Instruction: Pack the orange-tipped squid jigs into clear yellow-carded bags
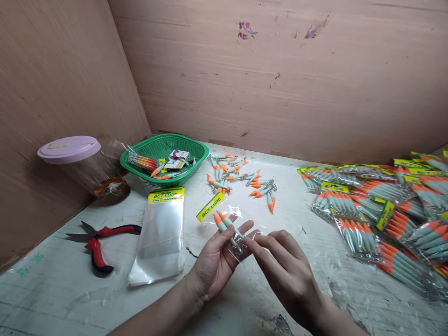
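Observation:
My left hand [219, 254] is palm up, its thumb pressed on a clear plastic bag [233, 210] with a yellow "BCT LURE" header. Inside the bag lie two fishing lures [227, 226], pale green with orange tips, pointing up toward the header. My right hand [287, 266] pinches at the lower right part of the bag, by the lures' hook ends; what exactly its fingertips grip is hidden. Beyond the hands, several loose lures [231, 176] lie in a heap on the white table. A stack of flat bags [161, 238] with the same headers is left of my left hand.
Red-handled pliers [94, 247] lie open at the left. Behind them stand a clear jar [80, 175] with a pink lid and a green basket [196, 163] holding packets. Filled lure packs [360, 238] are piled along the right. Wooden walls [266, 84] enclose the back and left.

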`<state>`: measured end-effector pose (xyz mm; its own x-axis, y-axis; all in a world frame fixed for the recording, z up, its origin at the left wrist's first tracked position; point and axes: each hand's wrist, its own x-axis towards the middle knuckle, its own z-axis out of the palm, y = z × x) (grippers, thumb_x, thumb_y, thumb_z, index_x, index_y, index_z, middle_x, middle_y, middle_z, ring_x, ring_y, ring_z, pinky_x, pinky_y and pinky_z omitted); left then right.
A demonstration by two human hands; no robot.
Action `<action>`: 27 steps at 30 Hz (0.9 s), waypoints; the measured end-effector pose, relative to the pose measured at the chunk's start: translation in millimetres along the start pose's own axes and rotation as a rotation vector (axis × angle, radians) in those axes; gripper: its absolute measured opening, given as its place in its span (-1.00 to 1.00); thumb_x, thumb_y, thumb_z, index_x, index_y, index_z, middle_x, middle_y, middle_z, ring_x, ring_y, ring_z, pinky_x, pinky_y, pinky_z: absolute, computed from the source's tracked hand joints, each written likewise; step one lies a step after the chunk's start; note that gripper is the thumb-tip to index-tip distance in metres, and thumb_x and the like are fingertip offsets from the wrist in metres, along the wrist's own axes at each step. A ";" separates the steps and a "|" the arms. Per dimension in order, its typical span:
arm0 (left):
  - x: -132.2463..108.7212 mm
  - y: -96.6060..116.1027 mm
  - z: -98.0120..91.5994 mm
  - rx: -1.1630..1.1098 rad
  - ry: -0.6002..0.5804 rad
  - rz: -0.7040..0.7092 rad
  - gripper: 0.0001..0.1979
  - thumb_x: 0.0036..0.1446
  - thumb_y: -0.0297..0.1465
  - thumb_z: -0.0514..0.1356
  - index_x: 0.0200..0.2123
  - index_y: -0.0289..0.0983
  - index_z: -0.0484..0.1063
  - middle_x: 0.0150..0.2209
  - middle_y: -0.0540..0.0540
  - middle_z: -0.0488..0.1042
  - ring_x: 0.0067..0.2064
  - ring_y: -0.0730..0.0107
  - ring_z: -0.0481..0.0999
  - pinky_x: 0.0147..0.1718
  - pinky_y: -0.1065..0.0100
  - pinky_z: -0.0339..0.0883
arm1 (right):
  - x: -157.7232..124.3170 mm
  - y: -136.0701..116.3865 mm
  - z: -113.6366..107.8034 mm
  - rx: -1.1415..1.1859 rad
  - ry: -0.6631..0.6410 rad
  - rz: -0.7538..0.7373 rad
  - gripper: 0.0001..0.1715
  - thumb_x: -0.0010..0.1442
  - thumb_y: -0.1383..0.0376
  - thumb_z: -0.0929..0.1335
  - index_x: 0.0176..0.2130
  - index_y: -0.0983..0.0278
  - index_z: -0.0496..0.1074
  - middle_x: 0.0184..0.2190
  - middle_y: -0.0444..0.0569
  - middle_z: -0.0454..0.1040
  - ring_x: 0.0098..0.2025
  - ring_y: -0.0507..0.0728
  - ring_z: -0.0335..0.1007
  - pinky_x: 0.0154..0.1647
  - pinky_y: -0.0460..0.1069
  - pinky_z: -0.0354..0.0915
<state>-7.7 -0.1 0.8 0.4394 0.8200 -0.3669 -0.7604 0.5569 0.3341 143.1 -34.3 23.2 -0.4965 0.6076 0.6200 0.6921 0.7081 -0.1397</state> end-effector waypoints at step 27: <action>6.7 23.7 3.7 -0.022 0.178 0.094 -0.69 0.20 -0.50 0.08 0.01 -0.45 0.34 -0.13 -0.30 0.56 -0.14 0.12 0.58 -0.23 0.23 0.55 | -16.6 109.7 17.6 -0.132 -0.363 0.297 -0.92 0.13 0.41 0.24 -0.34 0.24 0.26 -0.37 -0.01 0.36 -0.32 0.13 0.28 -0.37 0.00 0.27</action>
<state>-21.0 19.0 9.4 0.2764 0.8307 -0.4832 -0.8049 0.4748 0.3559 218.1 39.7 -16.0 -0.4021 0.8793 0.2554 0.8804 0.4479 -0.1560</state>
